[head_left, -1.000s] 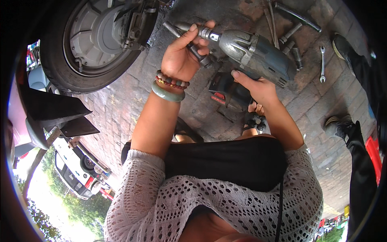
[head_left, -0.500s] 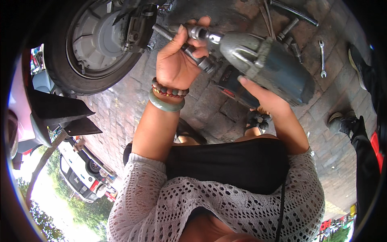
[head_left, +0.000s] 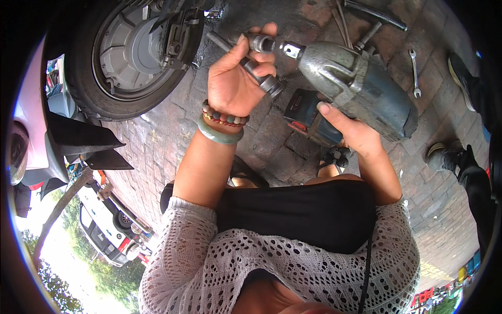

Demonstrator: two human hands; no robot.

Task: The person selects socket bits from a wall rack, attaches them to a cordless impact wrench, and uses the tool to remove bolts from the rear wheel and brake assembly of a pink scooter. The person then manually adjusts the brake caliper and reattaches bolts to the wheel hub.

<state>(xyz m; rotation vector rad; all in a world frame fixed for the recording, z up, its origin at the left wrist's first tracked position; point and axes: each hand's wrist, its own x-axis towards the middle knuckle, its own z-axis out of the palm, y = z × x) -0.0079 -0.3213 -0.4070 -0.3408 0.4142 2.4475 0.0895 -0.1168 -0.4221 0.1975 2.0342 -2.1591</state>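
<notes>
My left hand [head_left: 226, 86] is closed around a steel socket [head_left: 264, 44] and a T-shaped or rod-like socket tool [head_left: 269, 85] whose thin end sticks out past the thumb. The socket's open end faces the square drive tip [head_left: 291, 49] of a cordless impact wrench [head_left: 361, 89], with a small gap between them. My right hand [head_left: 355, 128] grips the wrench by its handle, which is mostly hidden behind the hand and the tool body. A dark battery pack with a red part [head_left: 308, 118] shows below the body.
A motor-hub wheel [head_left: 130, 57] stands at the upper left, beside pinkish bodywork [head_left: 31, 120]. On the brick paving lie an open-ended spanner [head_left: 414, 73], a steel bar tool [head_left: 376, 14] and another socket handle [head_left: 370, 34]. Another person's shoes [head_left: 444, 156] are at the right.
The impact wrench has shifted right, so its drive tip, which was up against the socket, is now apart from it. My left hand has moved slightly right, still holding both pieces.
</notes>
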